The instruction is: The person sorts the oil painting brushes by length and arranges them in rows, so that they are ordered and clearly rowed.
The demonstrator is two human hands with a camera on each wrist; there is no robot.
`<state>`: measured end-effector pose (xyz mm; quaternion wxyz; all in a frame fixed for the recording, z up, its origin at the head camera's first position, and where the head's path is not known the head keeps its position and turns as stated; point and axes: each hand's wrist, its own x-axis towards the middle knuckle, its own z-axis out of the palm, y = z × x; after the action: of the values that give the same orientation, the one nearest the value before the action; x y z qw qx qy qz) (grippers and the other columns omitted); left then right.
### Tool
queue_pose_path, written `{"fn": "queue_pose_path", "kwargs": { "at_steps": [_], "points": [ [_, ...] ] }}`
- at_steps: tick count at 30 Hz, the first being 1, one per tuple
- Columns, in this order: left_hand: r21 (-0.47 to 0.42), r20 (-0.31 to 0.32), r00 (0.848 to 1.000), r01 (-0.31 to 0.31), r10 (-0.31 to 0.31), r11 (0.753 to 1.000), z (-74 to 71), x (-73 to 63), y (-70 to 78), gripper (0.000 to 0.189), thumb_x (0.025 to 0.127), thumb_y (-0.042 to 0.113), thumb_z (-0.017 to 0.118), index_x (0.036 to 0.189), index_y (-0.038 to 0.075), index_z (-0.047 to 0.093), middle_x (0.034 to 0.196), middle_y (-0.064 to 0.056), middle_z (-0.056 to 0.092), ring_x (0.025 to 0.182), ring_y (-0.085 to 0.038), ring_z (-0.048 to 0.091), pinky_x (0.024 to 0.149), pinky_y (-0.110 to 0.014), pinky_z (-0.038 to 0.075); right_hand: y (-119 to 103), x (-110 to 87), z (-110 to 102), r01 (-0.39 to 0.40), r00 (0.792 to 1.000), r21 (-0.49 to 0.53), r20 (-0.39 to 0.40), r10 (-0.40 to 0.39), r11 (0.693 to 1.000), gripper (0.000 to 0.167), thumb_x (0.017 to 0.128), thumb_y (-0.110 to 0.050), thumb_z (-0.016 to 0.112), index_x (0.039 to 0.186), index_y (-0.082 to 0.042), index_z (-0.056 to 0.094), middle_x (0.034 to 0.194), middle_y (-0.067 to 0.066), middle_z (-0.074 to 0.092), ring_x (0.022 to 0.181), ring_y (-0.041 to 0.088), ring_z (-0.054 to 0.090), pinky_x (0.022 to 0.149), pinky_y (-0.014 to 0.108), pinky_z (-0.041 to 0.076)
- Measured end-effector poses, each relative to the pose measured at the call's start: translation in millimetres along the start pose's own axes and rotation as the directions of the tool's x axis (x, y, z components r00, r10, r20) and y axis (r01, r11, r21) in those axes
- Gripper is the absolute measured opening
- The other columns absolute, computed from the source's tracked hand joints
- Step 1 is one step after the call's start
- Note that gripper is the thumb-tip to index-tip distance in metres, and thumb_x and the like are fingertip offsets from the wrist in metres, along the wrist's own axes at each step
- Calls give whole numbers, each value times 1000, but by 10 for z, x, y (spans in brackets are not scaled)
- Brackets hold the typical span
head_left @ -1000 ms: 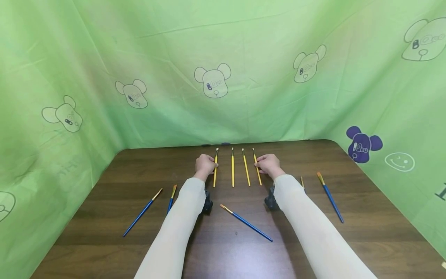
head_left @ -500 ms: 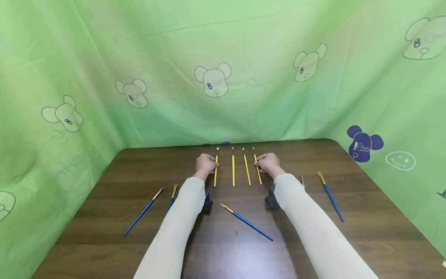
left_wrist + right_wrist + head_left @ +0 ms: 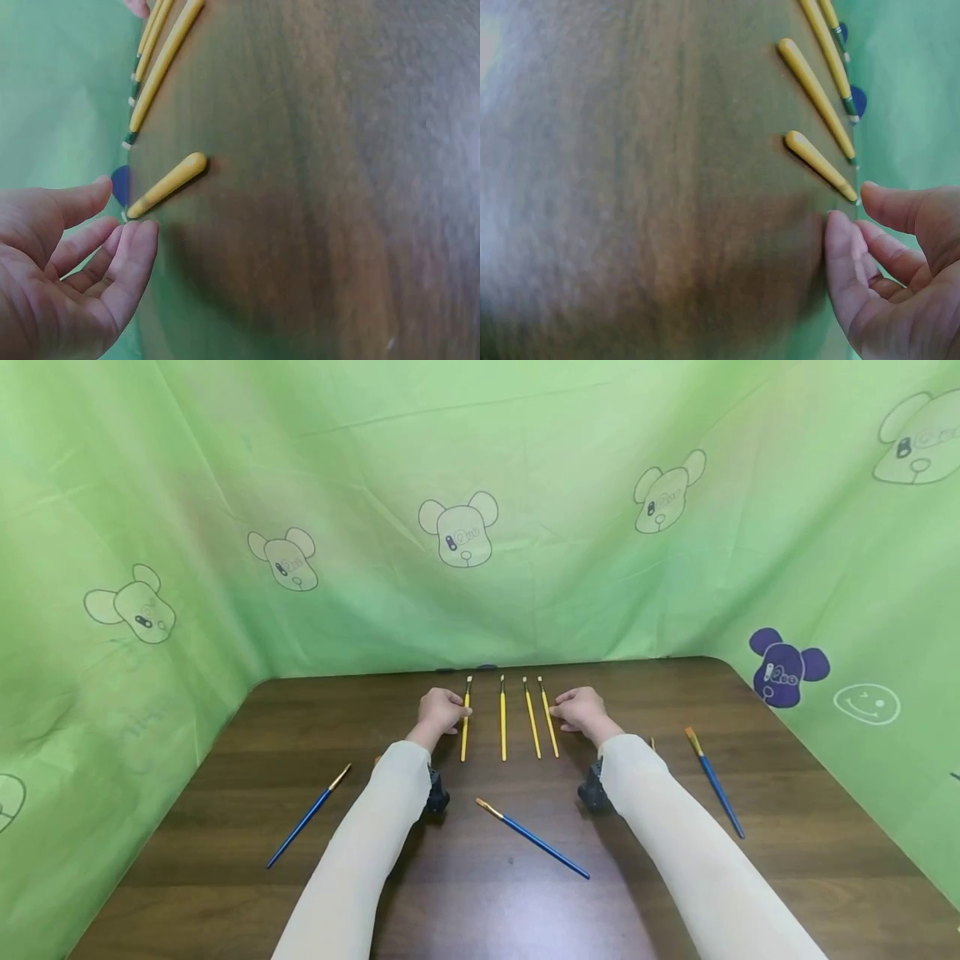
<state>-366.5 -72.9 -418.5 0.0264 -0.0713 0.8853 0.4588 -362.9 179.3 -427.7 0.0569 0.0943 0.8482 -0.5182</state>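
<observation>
Several yellow paintbrushes lie side by side near the table's far edge, bristles pointing away. My left hand (image 3: pixel 440 713) is at the leftmost yellow paintbrush (image 3: pixel 464 739); in the left wrist view its thumb and fingers stand apart around the far part of that brush (image 3: pixel 169 182), without a visible pinch. My right hand (image 3: pixel 585 713) is just right of the rightmost yellow paintbrush (image 3: pixel 550 722). In the right wrist view its thumb and relaxed fingers are parted, and that brush (image 3: pixel 817 165) lies free on the table. Two more yellow brushes, a middle one (image 3: pixel 503 727) and its right neighbour (image 3: pixel 532 718), lie between my hands.
Blue-handled paintbrushes lie nearer: one at left (image 3: pixel 307 818), one in the front middle (image 3: pixel 532 837), one at right (image 3: pixel 716 785). My sleeves mostly cover two others. A green printed curtain (image 3: pixel 360 610) hangs behind the brown wooden table (image 3: pixel 202 852).
The rightmost yellow paintbrush has shifted slightly left, closer to its neighbour. My right hand has come off it to the right. My left forearm has swung slightly left.
</observation>
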Motion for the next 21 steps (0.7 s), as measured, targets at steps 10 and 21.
{"fn": "queue_pose_path", "kwargs": {
  "at_steps": [10,21],
  "points": [
    [-44,75,995,-61,64,997,-245,-183,48,26,87,12,74,110,1,70,108,-14,67,93,-29,67,58,-29,59,-103,-135,-120,37,996,-3,78,-37,999,41,91,-6,66,127,11,53,98,16,66,86,21,63,66,27,59],
    [-59,217,969,-106,116,993,-589,-471,46,36,90,13,72,121,-3,64,111,-15,64,102,-32,64,65,-32,60,-227,-447,-223,123,976,-92,189,-104,988,40,93,-8,65,127,11,54,117,27,59,107,38,60,73,33,59]
  ]
}}
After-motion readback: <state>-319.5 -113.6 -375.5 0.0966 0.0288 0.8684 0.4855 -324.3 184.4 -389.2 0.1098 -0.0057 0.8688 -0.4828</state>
